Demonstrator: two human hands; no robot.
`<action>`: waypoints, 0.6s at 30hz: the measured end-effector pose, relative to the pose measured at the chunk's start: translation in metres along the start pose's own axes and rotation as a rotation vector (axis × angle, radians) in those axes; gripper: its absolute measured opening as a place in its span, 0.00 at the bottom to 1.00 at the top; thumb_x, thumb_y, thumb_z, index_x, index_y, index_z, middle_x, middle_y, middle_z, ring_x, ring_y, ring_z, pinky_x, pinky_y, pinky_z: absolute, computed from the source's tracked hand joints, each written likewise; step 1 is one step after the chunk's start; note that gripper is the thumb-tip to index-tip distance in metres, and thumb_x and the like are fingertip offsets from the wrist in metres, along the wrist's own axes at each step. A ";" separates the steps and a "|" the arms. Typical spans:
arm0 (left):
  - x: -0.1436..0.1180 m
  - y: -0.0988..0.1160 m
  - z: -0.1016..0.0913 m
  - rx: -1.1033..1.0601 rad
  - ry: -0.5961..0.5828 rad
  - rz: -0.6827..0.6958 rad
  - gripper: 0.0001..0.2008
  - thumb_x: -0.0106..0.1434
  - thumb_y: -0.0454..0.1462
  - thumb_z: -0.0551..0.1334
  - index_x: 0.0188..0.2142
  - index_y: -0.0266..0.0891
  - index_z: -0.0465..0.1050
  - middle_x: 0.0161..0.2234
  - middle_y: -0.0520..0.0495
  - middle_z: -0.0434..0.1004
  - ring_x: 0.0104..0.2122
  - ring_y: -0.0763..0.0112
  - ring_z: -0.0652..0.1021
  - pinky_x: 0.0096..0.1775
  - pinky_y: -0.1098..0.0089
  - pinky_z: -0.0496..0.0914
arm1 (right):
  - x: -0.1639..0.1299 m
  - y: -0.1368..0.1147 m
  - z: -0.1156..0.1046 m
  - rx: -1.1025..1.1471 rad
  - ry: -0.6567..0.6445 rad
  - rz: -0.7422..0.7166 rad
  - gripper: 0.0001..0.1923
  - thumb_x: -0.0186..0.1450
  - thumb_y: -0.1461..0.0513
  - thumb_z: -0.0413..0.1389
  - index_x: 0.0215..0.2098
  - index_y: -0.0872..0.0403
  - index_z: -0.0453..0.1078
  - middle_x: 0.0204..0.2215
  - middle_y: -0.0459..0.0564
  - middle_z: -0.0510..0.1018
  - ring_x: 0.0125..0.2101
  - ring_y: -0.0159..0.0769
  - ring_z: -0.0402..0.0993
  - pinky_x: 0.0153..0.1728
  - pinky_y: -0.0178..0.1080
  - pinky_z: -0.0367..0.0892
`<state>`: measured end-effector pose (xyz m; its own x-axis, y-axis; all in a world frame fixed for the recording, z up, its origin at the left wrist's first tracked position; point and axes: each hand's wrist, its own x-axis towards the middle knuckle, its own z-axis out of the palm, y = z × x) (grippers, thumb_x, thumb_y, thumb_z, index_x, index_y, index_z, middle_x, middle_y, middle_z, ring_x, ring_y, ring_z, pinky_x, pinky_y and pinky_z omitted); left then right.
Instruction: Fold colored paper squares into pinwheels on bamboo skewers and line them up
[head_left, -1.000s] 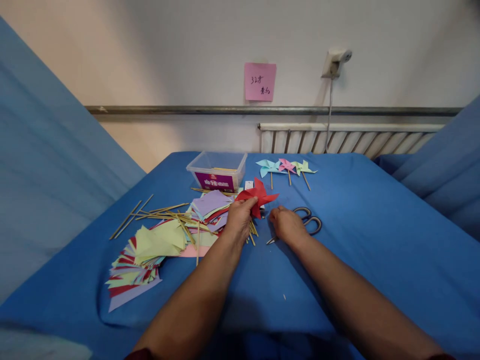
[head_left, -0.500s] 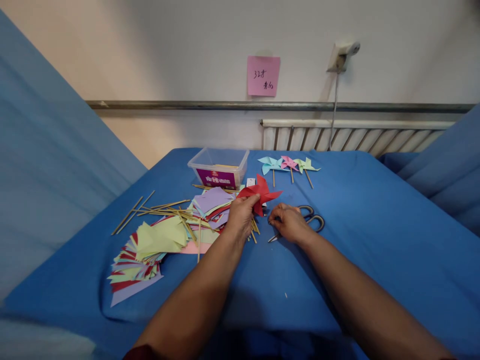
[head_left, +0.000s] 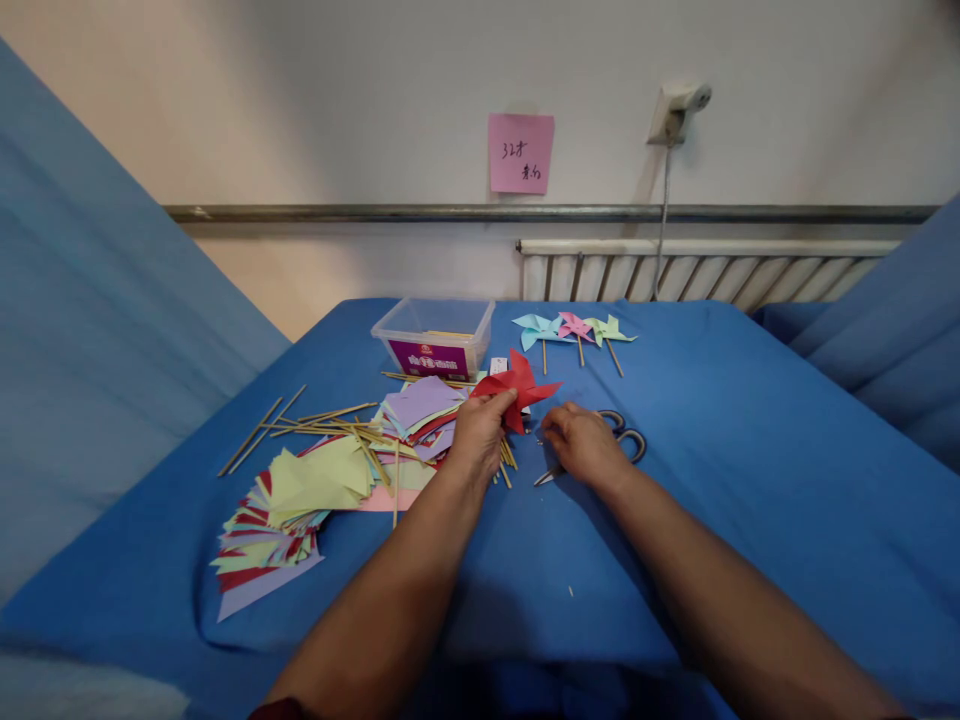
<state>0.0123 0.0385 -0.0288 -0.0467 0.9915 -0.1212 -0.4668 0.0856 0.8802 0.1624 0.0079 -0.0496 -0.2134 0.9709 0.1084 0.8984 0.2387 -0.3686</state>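
Since half a second ago our right hand has slid a little toward the scissors and now rests partly over their handles, while our left hand has barely shifted. We work on a table draped in blue cloth. Across its left half lie loose paper squares and thin wooden sticks, with a clear plastic box behind them and three finished pinwheels farther back. We pinch the red pinwheel in our left fingers, raised just above the cloth. It sits just beyond and to the right of that hand, and up-left of the right hand, so the left is plainly nearer. Our right hand is loosely curled, and we cannot tell whether it holds anything
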 end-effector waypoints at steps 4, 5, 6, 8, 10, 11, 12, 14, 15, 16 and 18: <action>0.000 0.000 0.000 -0.002 0.016 -0.012 0.08 0.44 0.34 0.70 0.22 0.33 0.73 0.19 0.51 0.73 0.19 0.77 0.71 0.23 0.75 0.64 | -0.001 -0.012 0.002 -0.056 -0.029 -0.045 0.10 0.68 0.61 0.49 0.41 0.52 0.73 0.38 0.51 0.77 0.38 0.38 0.73 0.37 0.37 0.59; 0.001 0.000 0.000 0.000 0.014 -0.023 0.08 0.44 0.35 0.70 0.23 0.33 0.74 0.19 0.51 0.74 0.19 0.77 0.71 0.23 0.75 0.64 | -0.001 -0.015 0.003 -0.083 -0.041 -0.042 0.11 0.68 0.61 0.49 0.40 0.52 0.73 0.37 0.52 0.78 0.37 0.39 0.74 0.36 0.37 0.59; 0.001 0.000 -0.001 0.000 0.012 -0.033 0.09 0.44 0.35 0.71 0.23 0.33 0.74 0.19 0.50 0.74 0.19 0.76 0.72 0.23 0.75 0.65 | -0.001 -0.017 0.004 -0.109 -0.052 -0.036 0.12 0.68 0.61 0.48 0.40 0.53 0.73 0.37 0.53 0.78 0.36 0.39 0.74 0.36 0.37 0.59; 0.002 0.000 -0.002 -0.005 0.008 -0.041 0.09 0.43 0.35 0.71 0.24 0.32 0.74 0.20 0.50 0.75 0.20 0.76 0.72 0.24 0.75 0.65 | -0.001 -0.019 0.004 -0.144 -0.065 -0.025 0.13 0.69 0.61 0.47 0.40 0.54 0.73 0.37 0.54 0.78 0.36 0.39 0.74 0.35 0.37 0.59; 0.003 0.000 -0.003 -0.007 0.006 -0.041 0.10 0.42 0.35 0.71 0.24 0.32 0.74 0.21 0.49 0.76 0.20 0.76 0.73 0.25 0.75 0.66 | -0.001 -0.020 0.004 -0.149 -0.069 -0.018 0.13 0.69 0.62 0.47 0.40 0.54 0.73 0.37 0.54 0.78 0.36 0.40 0.75 0.36 0.37 0.60; 0.004 0.001 -0.003 -0.003 0.004 -0.045 0.10 0.42 0.35 0.72 0.24 0.32 0.74 0.21 0.49 0.76 0.21 0.75 0.73 0.26 0.75 0.66 | 0.000 -0.020 0.003 -0.141 -0.069 -0.011 0.12 0.68 0.63 0.47 0.40 0.54 0.73 0.38 0.55 0.79 0.37 0.40 0.75 0.37 0.37 0.60; 0.004 0.001 -0.003 0.004 0.005 -0.047 0.11 0.43 0.36 0.72 0.24 0.32 0.74 0.21 0.49 0.76 0.21 0.75 0.73 0.26 0.75 0.67 | 0.000 -0.020 0.003 -0.130 -0.070 -0.005 0.12 0.68 0.63 0.48 0.41 0.55 0.73 0.38 0.55 0.79 0.37 0.40 0.75 0.37 0.37 0.61; 0.003 0.001 -0.003 0.021 0.009 -0.057 0.11 0.43 0.36 0.72 0.24 0.32 0.75 0.21 0.48 0.76 0.20 0.74 0.74 0.25 0.74 0.67 | 0.002 -0.020 0.003 -0.107 -0.071 0.008 0.11 0.68 0.63 0.49 0.41 0.55 0.73 0.39 0.56 0.79 0.38 0.41 0.76 0.37 0.37 0.61; 0.003 0.002 -0.003 0.026 0.011 -0.060 0.11 0.43 0.36 0.71 0.24 0.32 0.75 0.21 0.48 0.76 0.20 0.74 0.74 0.25 0.74 0.67 | 0.003 -0.019 0.004 -0.099 -0.073 0.013 0.11 0.67 0.62 0.49 0.41 0.56 0.73 0.38 0.56 0.78 0.38 0.42 0.76 0.36 0.37 0.62; 0.003 0.002 -0.003 0.027 0.013 -0.065 0.11 0.43 0.36 0.71 0.25 0.32 0.75 0.21 0.48 0.76 0.20 0.74 0.74 0.25 0.74 0.67 | 0.003 -0.019 0.004 -0.094 -0.076 0.016 0.12 0.68 0.62 0.49 0.41 0.56 0.73 0.38 0.56 0.78 0.37 0.42 0.76 0.36 0.37 0.62; 0.001 0.003 -0.002 0.027 0.018 -0.077 0.10 0.43 0.36 0.71 0.25 0.32 0.75 0.20 0.49 0.76 0.20 0.74 0.74 0.24 0.74 0.67 | 0.004 -0.018 0.005 -0.091 -0.081 0.019 0.12 0.68 0.63 0.47 0.40 0.57 0.73 0.38 0.58 0.79 0.36 0.42 0.76 0.36 0.38 0.62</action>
<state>0.0088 0.0400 -0.0273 -0.0275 0.9801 -0.1966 -0.4460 0.1640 0.8799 0.1434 0.0080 -0.0471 -0.2234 0.9744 0.0256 0.9328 0.2214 -0.2843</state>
